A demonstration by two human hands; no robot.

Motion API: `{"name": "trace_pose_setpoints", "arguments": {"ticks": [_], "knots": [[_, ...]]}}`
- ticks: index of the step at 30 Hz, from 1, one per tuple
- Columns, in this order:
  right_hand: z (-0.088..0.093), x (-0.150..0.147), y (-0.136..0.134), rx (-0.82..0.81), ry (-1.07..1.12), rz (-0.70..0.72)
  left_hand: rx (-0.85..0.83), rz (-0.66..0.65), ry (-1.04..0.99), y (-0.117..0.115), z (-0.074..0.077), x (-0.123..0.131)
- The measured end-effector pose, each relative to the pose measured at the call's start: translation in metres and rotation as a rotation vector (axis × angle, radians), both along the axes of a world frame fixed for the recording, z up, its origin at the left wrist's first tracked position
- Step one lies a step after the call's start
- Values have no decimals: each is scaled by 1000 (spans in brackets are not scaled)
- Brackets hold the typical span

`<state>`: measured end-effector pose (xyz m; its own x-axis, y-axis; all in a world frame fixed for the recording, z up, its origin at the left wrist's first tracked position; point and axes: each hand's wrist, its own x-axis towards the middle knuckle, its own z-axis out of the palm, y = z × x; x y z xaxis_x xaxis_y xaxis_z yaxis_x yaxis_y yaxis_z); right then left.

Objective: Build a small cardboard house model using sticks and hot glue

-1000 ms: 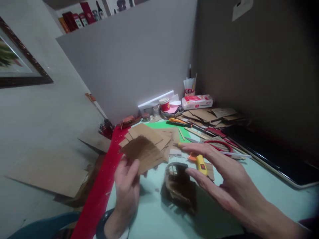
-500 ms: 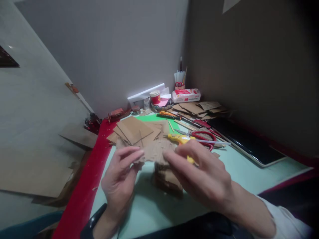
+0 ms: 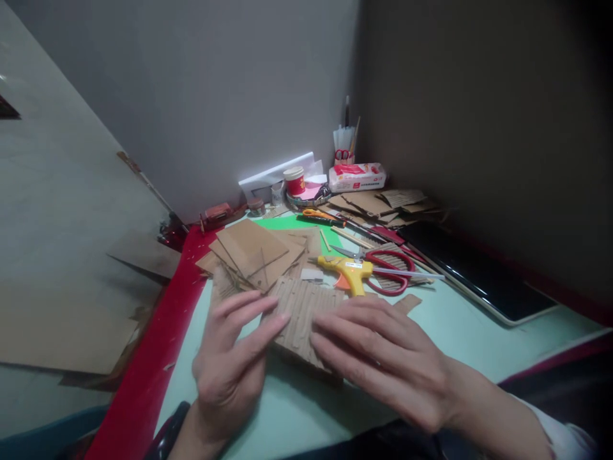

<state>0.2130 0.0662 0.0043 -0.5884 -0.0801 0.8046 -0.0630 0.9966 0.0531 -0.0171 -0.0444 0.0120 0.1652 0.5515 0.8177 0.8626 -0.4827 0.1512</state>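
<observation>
A piece of corrugated cardboard (image 3: 299, 319), its ridges facing up, lies tilted over a darker cardboard part, of which only the lower edge shows. My left hand (image 3: 234, 358) grips its left edge, with the thumb on top and the fingers along the far side. On the right edge, my right hand (image 3: 383, 358) is closed with its fingers together and the fingertips pressed to the ridged surface. Just beyond my right hand lies a yellow glue gun (image 3: 353, 271) with a clear glue stick in its back. Red-handled scissors (image 3: 390, 271) lie behind it.
Flat cardboard sheets (image 3: 253, 249) are stacked at the back left, over a green sheet (image 3: 282, 223). A black-screened tablet (image 3: 474, 271) lies on the right. Along the wall stand a red cup (image 3: 294, 182), a tissue pack (image 3: 357, 177) and more cardboard scraps (image 3: 364, 204).
The corrugated piece has come down onto the cardboard part below and now covers most of it. Both hands have lowered with it, and the glue gun is less hidden.
</observation>
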Motion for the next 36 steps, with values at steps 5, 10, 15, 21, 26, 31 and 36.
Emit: {"name": "trace_pose_setpoints", "arguments": {"ticks": [5, 10, 15, 21, 26, 31, 36], "knots": [[-6, 1, 3, -6, -35, 42, 13, 4, 110, -7, 7, 6], [-11, 5, 2, -5, -45, 15, -69, -115, 110, -6, 5, 4], [-14, 3, 2, 32, -1, 0, -167, -171, 186, -7, 3, -6], [-15, 2, 4, 31, 24, -8, -250, -181, 159, -6, -12, -11], [-8, 7, 6, 45, -43, 13, -181, -199, 81, -3, -14, -3], [-9, 8, -1, 57, -79, -44, -214, -234, 158, -4, -12, -3], [-15, 10, -8, 40, -78, -47, -300, -217, 243, -10, -12, -4]]}}
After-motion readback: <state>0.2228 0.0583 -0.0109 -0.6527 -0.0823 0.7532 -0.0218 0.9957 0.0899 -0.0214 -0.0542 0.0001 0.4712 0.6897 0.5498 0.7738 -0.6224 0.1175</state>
